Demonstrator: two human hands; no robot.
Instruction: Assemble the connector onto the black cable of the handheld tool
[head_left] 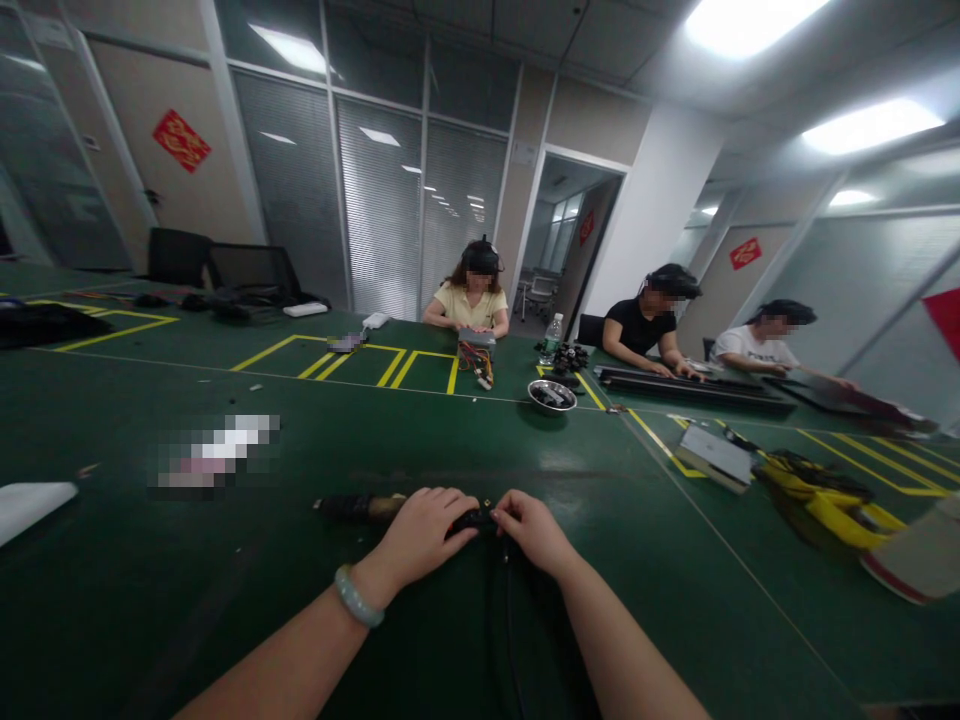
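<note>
My left hand (424, 535) and my right hand (534, 530) meet over a small black part (474, 518) with black cables (504, 620) running down toward me on the green table (300, 600). Both hands have fingers curled and pinched on that black part. A dark cylindrical piece (352, 506) sticks out to the left from under my left hand. A pale green bangle (357, 597) sits on my left wrist.
A metal bowl (552, 396) with small parts stands farther back. A grey box (716, 455) and yellow cables (825, 505) lie at right, a white object (30, 505) at far left. Three other people sit working at the table's far side.
</note>
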